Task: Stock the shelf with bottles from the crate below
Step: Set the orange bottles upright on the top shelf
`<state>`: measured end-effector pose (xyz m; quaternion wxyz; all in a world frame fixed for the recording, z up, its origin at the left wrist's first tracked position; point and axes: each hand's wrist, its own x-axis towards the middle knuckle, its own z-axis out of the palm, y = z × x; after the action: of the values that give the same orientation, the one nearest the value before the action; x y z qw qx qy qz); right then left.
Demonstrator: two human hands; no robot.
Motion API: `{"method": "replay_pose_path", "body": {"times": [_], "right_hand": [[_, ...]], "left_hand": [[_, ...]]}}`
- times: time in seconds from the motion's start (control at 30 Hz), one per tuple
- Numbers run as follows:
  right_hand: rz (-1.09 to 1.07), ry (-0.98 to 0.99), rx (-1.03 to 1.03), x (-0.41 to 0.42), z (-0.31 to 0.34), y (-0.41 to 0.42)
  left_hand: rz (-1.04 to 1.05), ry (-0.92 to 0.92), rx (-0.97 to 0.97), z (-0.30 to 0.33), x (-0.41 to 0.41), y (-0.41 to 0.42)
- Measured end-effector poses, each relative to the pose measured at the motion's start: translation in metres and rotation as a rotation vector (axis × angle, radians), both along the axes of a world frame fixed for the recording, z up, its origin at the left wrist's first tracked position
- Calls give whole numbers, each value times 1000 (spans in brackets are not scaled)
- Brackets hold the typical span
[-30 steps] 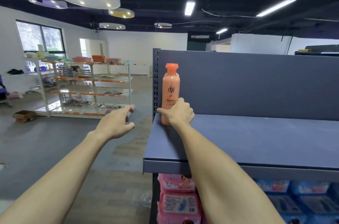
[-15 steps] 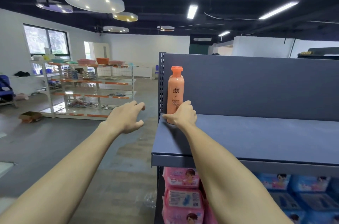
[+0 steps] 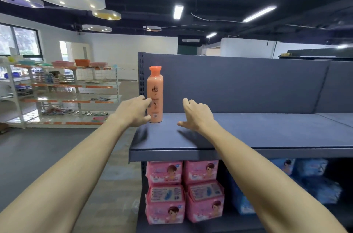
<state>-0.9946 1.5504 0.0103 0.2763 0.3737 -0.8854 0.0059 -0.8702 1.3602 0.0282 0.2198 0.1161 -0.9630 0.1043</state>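
Observation:
An orange-pink bottle [image 3: 155,95] with an orange cap stands upright at the far left end of the dark grey top shelf [image 3: 248,133], close to the back panel. My left hand [image 3: 133,111] is at the bottle's left side; its fingertips and thumb touch the lower part without wrapping around it. My right hand [image 3: 196,113] hovers just above the shelf to the right of the bottle, fingers spread, a hand's width away from it. The crate is out of view.
Pink packs [image 3: 165,190] and blue packs [image 3: 309,179] fill the shelf below. The perforated upright [image 3: 141,72] marks the shelf's left end. A white and orange display rack [image 3: 63,95] stands across the grey floor to the left.
My right hand has let go of the bottle and moved right. My left hand has come in from the left and now touches the bottle. The view has shifted right.

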Motion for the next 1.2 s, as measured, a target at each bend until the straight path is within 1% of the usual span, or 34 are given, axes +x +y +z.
{"method": "replay_pose_path", "body": {"times": [0.2, 0.3, 0.43, 0.53, 0.57, 0.67, 0.77, 0.87, 1.2], "right_hand": [[-60, 0, 2, -17, 2, 59], [-104, -2, -9, -22, 0, 88], [-154, -15, 8, -19, 1, 129], [-151, -43, -67, 0, -15, 171], [-139, -51, -97, 9, -27, 188], [-105, -99, -147, 31, -73, 235], [-116, -215, -128, 39, -119, 259], [-130, -295, -67, 44, -159, 271], [-123, -618, 1, 54, -278, 295]], "left_hand": [[-86, -38, -26, -4, -44, 54], [-152, -26, -39, -4, -64, 85], [-255, 88, -1, -7, -78, 131], [-408, 257, 79, -20, -64, 170], [-472, 301, 74, -30, -55, 182], [-595, 369, -45, -71, -31, 215], [-589, 270, -52, -119, -27, 240], [-559, 126, 3, -168, -31, 259], [-408, -206, 188, -303, -13, 304]]}}
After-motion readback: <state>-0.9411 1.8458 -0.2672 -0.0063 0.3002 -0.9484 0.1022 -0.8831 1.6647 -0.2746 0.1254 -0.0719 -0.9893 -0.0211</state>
